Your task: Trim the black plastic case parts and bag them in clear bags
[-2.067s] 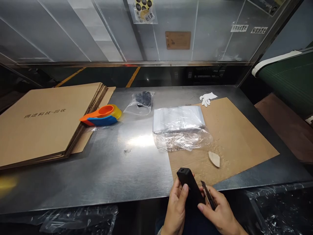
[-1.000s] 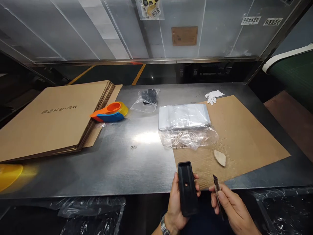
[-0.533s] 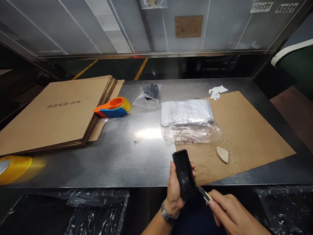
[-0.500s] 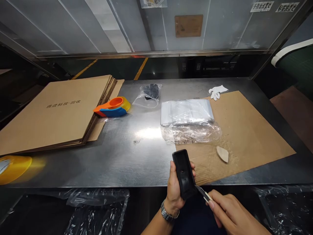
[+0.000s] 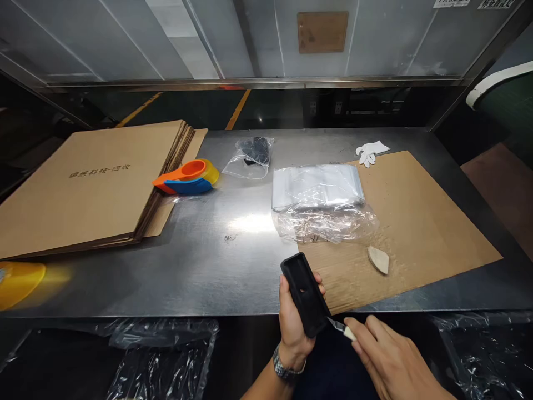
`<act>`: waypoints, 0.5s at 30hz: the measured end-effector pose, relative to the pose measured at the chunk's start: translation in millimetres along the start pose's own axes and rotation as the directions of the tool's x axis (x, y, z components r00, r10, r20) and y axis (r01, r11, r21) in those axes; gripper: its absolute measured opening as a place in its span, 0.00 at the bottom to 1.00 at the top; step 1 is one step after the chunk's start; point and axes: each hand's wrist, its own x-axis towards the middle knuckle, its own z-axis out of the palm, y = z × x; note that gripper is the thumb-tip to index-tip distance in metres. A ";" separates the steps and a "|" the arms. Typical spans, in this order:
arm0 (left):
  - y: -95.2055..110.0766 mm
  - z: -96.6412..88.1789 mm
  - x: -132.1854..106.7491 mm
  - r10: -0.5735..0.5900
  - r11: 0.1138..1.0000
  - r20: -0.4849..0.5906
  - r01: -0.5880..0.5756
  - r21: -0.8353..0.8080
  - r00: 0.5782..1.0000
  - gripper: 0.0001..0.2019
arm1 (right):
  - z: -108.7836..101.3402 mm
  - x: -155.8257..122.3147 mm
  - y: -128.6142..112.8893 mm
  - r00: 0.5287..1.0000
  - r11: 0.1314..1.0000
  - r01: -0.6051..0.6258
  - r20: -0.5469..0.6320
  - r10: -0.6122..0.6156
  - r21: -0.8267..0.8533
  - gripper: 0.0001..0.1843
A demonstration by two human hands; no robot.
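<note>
My left hand (image 5: 291, 322) is wrapped round a long black plastic case (image 5: 303, 293) and holds it upright over the near edge of the steel table (image 5: 200, 261). Its hollow inner side, with a small hole, faces me. My right hand (image 5: 387, 358) pinches a small thin blade (image 5: 339, 326). The blade's tip touches the lower right edge of the case. A metal watch sits on my left wrist.
A cardboard sheet (image 5: 416, 222) lies right, with a pale wedge-shaped piece (image 5: 378, 259) and a pile of clear plastic bags (image 5: 318, 203). Flat cartons (image 5: 83, 183) are stacked left, next to an orange-blue tape dispenser (image 5: 187, 178). A bagged black item (image 5: 250, 155) and white glove (image 5: 372, 151) lie behind.
My left hand turned the case so that its hollow side faces me. My right hand brought the blade in from the right until its tip met the case's lower edge.
</note>
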 end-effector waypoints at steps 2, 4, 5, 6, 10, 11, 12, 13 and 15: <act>-0.3 -0.6 -1.1 0.018 1.000 -0.005 -0.018 -0.005 1.000 0.25 | -0.5 -1.2 0.2 1.000 1.000 -0.009 0.020 0.009 0.006 0.19; -0.3 -1.4 -2.0 0.029 1.000 0.001 -0.029 -0.011 1.000 0.25 | -0.6 -2.0 0.3 0.999 1.000 0.003 0.033 -0.003 -0.006 0.20; -0.3 -1.8 -2.3 0.034 0.999 0.010 -0.034 -0.012 0.999 0.26 | -0.6 -2.1 0.3 0.999 1.000 0.014 0.032 -0.013 -0.017 0.20; -0.3 -2.2 -2.5 0.040 0.999 0.016 -0.039 -0.012 0.999 0.26 | -0.5 -2.1 0.2 0.999 0.999 0.024 0.031 -0.023 -0.027 0.20; -0.6 -3.6 -3.0 0.045 0.999 0.058 -0.044 -0.009 0.997 0.26 | -0.6 -1.8 -1.3 0.999 0.998 0.046 0.029 -0.045 -0.045 0.20; -0.9 -4.2 -3.3 0.044 0.999 0.076 -0.044 -0.009 0.996 0.27 | -0.7 -1.8 -1.7 0.999 0.998 0.046 0.027 -0.045 -0.049 0.20; -1.2 -4.9 -3.6 0.044 0.999 0.091 -0.043 -0.010 0.995 0.27 | -0.7 -1.8 -2.0 0.999 0.998 0.044 0.022 -0.043 -0.052 0.21; -1.5 -5.7 -3.9 0.046 0.999 0.100 -0.045 -0.015 0.994 0.27 | -0.6 -1.8 -2.2 0.999 0.998 0.042 0.013 -0.041 -0.057 0.21; -2.1 -7.4 -4.6 0.047 0.999 0.108 -0.045 -0.028 0.993 0.27 | -0.5 -1.7 -2.2 0.999 0.997 0.041 0.003 -0.041 -0.065 0.21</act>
